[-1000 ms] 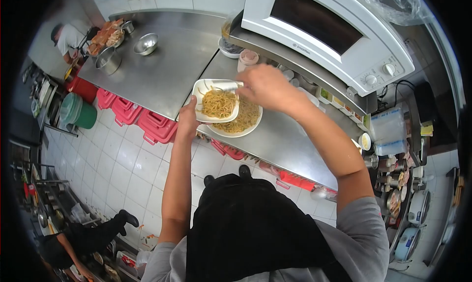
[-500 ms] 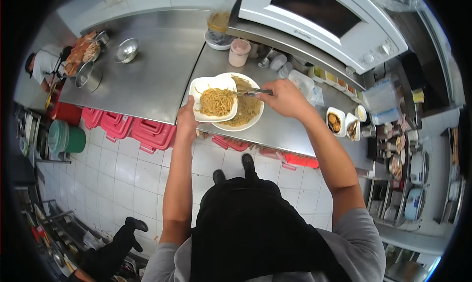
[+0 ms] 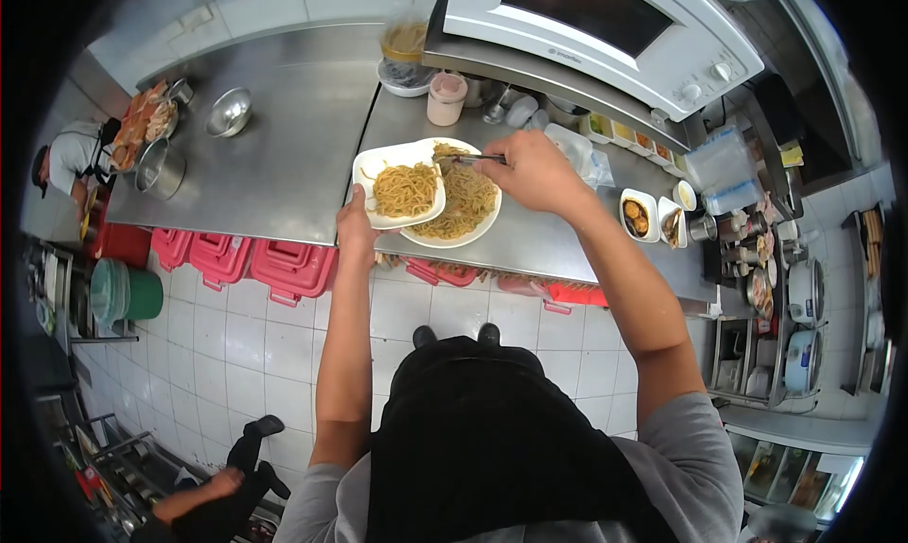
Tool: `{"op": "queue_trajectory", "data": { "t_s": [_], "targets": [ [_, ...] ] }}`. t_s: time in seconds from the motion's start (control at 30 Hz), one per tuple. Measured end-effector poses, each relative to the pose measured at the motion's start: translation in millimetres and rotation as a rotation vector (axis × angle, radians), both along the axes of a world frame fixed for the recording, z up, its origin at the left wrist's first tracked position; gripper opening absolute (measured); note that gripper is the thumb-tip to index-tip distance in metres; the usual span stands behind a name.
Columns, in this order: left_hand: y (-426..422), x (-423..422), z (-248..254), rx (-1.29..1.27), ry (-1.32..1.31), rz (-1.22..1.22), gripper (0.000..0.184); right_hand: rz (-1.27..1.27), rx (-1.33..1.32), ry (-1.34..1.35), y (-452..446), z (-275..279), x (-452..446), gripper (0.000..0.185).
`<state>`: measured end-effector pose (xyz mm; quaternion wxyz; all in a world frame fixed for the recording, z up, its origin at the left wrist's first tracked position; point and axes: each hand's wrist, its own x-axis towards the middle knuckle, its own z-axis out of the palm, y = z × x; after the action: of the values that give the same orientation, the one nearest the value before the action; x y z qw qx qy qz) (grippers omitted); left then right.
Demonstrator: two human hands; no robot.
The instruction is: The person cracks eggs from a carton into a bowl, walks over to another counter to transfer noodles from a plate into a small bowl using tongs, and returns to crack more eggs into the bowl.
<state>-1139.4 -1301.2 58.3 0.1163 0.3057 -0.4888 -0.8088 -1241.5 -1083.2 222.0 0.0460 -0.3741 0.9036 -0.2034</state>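
My left hand [image 3: 355, 226] grips the lower left edge of a white square bowl [image 3: 364, 172], which holds a heap of noodles [image 3: 405, 191]. The bowl overlaps the left side of a round white plate [image 3: 494, 212] spread with more noodles [image 3: 470, 201]. In my right hand [image 3: 532, 172] is a pair of metal tongs [image 3: 480, 158], closed in my fingers. The tongs' tips reach over the upper part of the plate, at the bowl's right rim; whether they pinch any noodles I cannot tell.
A pink-lidded container [image 3: 445, 100] stands behind the plate, under a shelf with a white microwave [image 3: 605, 46]. To the right are dishes of food [image 3: 638, 215]. Metal bowls [image 3: 229, 113] sit on the left counter. One person [image 3: 74, 155] is at far left, another [image 3: 222, 491] behind at lower left.
The tongs have shifted from beside the bowl's noodles towards the plate's upper part. My view has shifted slightly, and the person at lower left now shows a hand.
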Motion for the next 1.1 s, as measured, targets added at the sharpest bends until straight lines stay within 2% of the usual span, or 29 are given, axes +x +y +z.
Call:
{"op": "queue_trajectory", "data": {
  "t_s": [0.1,0.2,0.27,0.37,0.53,0.7,0.8,0.87,1.0,1.07,1.1],
  "targets": [
    [-0.2,0.1,-2.6,0.008,0.007,-0.007,0.054,-0.029,-0.021,0.007,-2.1,4.9,3.4,0.031],
    [-2.0,-1.3,-10.9,0.034,0.036,0.035,0.053,-0.077,0.075,-0.066,5.4,-28.6,-10.7,0.034],
    [-4.2,-1.2,-10.8,0.033,0.045,0.060,0.053,-0.133,0.048,-0.314,11.2,-48.4,-21.4,0.036],
    [-9.5,-0.8,-13.5,0.015,0.050,0.049,0.053,-0.117,-0.057,-0.467,13.8,-66.2,-27.5,0.033],
    [-14.9,-4.1,-24.3,-0.034,0.042,0.050,0.055,-0.083,-0.043,-0.459,13.5,-69.9,-35.2,0.031],
    [-10.5,-5.0,-23.3,-0.022,0.032,0.025,0.054,-0.060,0.008,-0.477,4.6,-44.4,-32.3,0.030],
    [-11.7,-8.0,-29.3,-0.004,0.027,0.026,0.054,-0.055,-0.122,-0.465,-0.4,-30.2,-26.6,0.030],
    [-8.4,-5.4,-23.8,0.020,0.028,0.020,0.053,0.003,-0.087,-0.260,-4.3,-6.7,-13.0,0.033],
    [-4.6,-3.5,-15.4,0.043,0.014,0.022,0.052,-0.003,-0.037,-0.187,-12.9,14.9,10.2,0.036],
    [-4.5,-0.7,-11.1,0.047,0.011,0.026,0.052,0.078,-0.204,0.080,-12.2,12.0,12.4,0.039],
    [-4.4,0.8,-9.9,0.048,0.010,0.034,0.052,0.072,-0.203,0.078,-11.3,10.9,13.8,0.039]
  ]
}}
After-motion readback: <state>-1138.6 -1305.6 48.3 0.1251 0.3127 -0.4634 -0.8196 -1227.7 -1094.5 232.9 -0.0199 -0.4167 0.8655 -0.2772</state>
